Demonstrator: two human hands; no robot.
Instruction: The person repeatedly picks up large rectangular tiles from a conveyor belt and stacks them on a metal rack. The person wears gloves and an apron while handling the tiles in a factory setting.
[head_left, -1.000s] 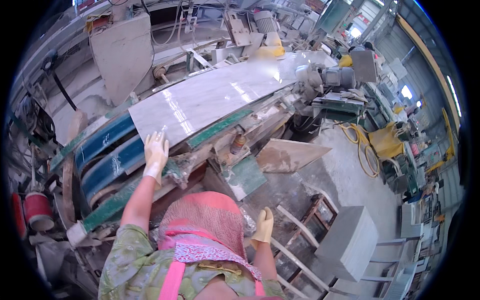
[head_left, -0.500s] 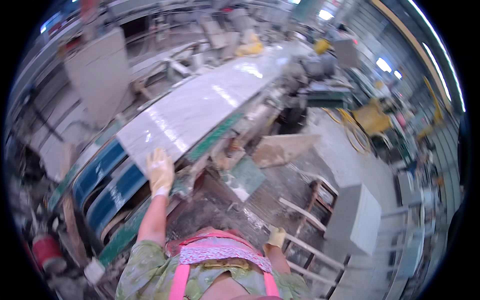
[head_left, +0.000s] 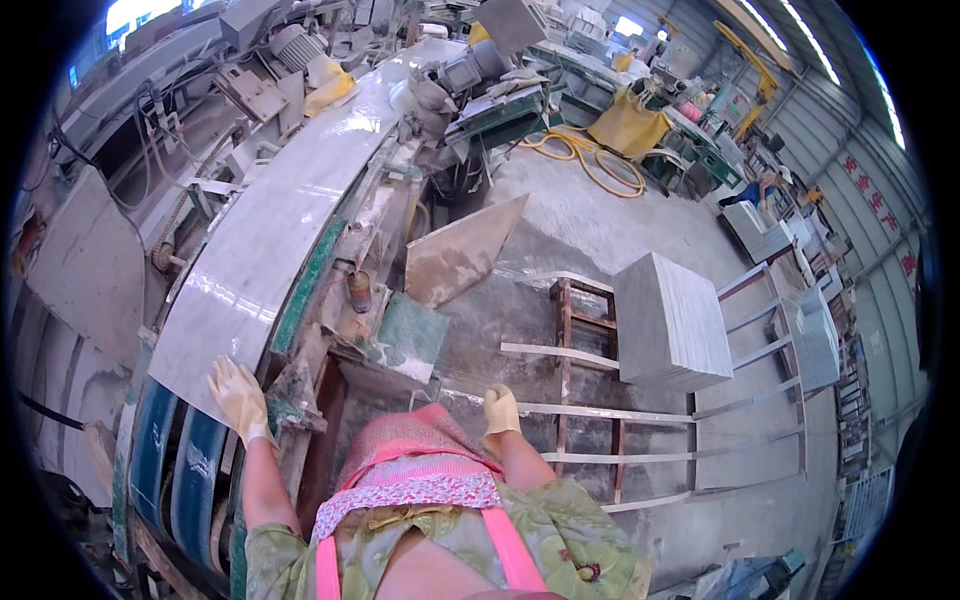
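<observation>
A long, glossy pale stone slab (head_left: 250, 255) lies along a conveyor with blue belts (head_left: 198, 470). My left hand (head_left: 240, 402), in a cream rubber glove, rests flat on the slab's near corner, its fingers spread. My right hand (head_left: 500, 412), gloved alike, hangs over the floor to the right of my apron (head_left: 420, 440). Its fingers are curled in a loose fist, and nothing shows in them. The green conveyor rail (head_left: 305, 295) runs along the slab's right side.
Right of me, a stack of pale stone slabs (head_left: 670, 320) sits on a rack with long light bars (head_left: 610, 412). A brownish stone offcut (head_left: 460, 250) leans beside the conveyor, near a small can (head_left: 360, 291). Motors (head_left: 470, 70) and a coiled yellow hose (head_left: 600, 165) lie farther off.
My view has turned right, so the conveyor now stands farther left and the slab stack nearer the middle. My left hand stays on the slab's near end; the right hand remains curled.
</observation>
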